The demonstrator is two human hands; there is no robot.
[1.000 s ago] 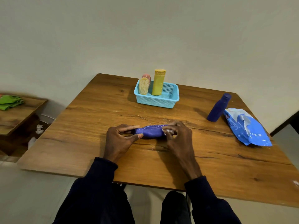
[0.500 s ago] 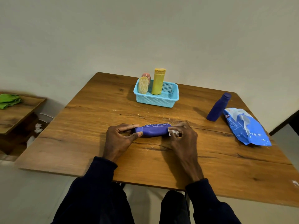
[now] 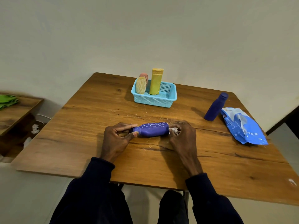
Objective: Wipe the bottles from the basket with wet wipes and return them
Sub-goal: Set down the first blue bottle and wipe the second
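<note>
A purple bottle (image 3: 152, 130) with a white line pattern lies on its side at the middle of the wooden table (image 3: 97, 126). My left hand (image 3: 116, 139) pinches its cap end between thumb and fingers. My right hand (image 3: 182, 136) grips a crumpled white wet wipe (image 3: 174, 130) against the bottle's base. At the back stands a light blue basket (image 3: 168, 101) holding a tall yellow bottle (image 3: 155, 81), a short pale yellow bottle (image 3: 141, 85) and a pink one (image 3: 144, 76) behind it.
A plain dark blue bottle (image 3: 216, 107) stands upright at the right, next to the blue wet wipe packet (image 3: 242, 126). A lower wooden side table (image 3: 16, 110) with a green cloth (image 3: 7, 101) is at the far left.
My right hand with the wipe has slid along the bottle from its middle to its base end. The left hand keeps its hold on the cap end.
</note>
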